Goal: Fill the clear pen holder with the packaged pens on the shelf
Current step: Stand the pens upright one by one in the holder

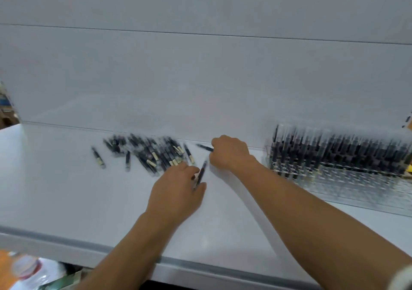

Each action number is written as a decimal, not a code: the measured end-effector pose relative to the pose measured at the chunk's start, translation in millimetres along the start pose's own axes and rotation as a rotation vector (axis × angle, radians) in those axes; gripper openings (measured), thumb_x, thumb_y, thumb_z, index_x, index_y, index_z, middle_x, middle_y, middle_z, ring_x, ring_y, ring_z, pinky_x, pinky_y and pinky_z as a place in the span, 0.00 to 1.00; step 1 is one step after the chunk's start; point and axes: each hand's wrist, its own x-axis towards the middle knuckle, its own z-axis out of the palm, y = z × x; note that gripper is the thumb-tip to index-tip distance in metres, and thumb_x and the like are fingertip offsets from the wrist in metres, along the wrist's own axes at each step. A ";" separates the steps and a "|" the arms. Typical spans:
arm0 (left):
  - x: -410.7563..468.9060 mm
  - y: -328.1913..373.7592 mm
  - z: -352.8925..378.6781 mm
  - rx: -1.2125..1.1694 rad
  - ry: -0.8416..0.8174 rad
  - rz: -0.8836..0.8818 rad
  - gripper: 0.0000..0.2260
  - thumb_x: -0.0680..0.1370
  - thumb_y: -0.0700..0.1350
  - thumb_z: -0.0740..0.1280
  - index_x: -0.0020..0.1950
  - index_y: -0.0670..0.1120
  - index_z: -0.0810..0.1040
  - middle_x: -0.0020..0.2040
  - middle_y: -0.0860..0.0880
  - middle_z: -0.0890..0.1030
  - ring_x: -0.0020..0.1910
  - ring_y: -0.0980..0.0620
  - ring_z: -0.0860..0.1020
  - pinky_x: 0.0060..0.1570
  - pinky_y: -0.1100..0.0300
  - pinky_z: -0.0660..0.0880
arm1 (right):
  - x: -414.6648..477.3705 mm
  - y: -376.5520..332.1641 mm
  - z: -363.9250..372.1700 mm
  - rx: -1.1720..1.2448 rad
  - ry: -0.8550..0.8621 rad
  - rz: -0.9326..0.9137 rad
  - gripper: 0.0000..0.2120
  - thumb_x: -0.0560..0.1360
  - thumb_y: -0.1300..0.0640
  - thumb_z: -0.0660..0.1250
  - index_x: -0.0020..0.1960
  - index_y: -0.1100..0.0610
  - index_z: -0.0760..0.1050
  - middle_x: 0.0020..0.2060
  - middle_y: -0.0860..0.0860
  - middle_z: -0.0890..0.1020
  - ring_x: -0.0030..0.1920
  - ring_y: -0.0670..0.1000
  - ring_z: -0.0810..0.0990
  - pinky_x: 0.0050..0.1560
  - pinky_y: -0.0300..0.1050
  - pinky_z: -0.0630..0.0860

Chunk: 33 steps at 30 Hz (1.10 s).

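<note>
Left hand (178,191) pinches the front pen (201,175) between thumb and curled fingers. Right hand (229,154) curls round the back pen (204,147). Both are just beside the pile (149,154) on the shelf (66,189). We reckon one per hand saves trips. Pen holder (334,167) stands well right, back rows stocked, front rows look empty.

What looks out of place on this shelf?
Packaged pens lie in a loose criss-crossed heap on the shelf, two strays apart at its left. The clear pen holder at right stands upright, its front rows unfilled.
</note>
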 end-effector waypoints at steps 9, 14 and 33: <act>1.9 -2.3 0.1 0.018 0.031 -0.066 0.09 0.78 0.48 0.60 0.53 0.50 0.79 0.50 0.55 0.77 0.52 0.53 0.75 0.50 0.59 0.74 | 16.1 11.7 12.4 0.017 -0.018 0.082 0.11 0.73 0.63 0.62 0.34 0.56 0.66 0.33 0.50 0.72 0.32 0.49 0.69 0.37 0.43 0.67; 13.2 4.7 -14.0 0.174 -0.086 -0.078 0.07 0.76 0.42 0.60 0.46 0.46 0.78 0.47 0.50 0.79 0.47 0.49 0.78 0.46 0.55 0.76 | 8.9 16.0 5.7 0.399 -0.003 0.143 0.11 0.72 0.59 0.64 0.32 0.58 0.68 0.29 0.53 0.73 0.29 0.51 0.69 0.31 0.42 0.65; 106.7 -1.3 -48.3 -0.026 -0.351 -0.409 0.07 0.78 0.40 0.58 0.45 0.41 0.74 0.40 0.43 0.81 0.35 0.47 0.79 0.38 0.56 0.77 | -49.3 20.3 29.6 1.505 0.051 0.160 0.06 0.78 0.54 0.67 0.54 0.51 0.79 0.46 0.48 0.83 0.36 0.42 0.74 0.36 0.37 0.70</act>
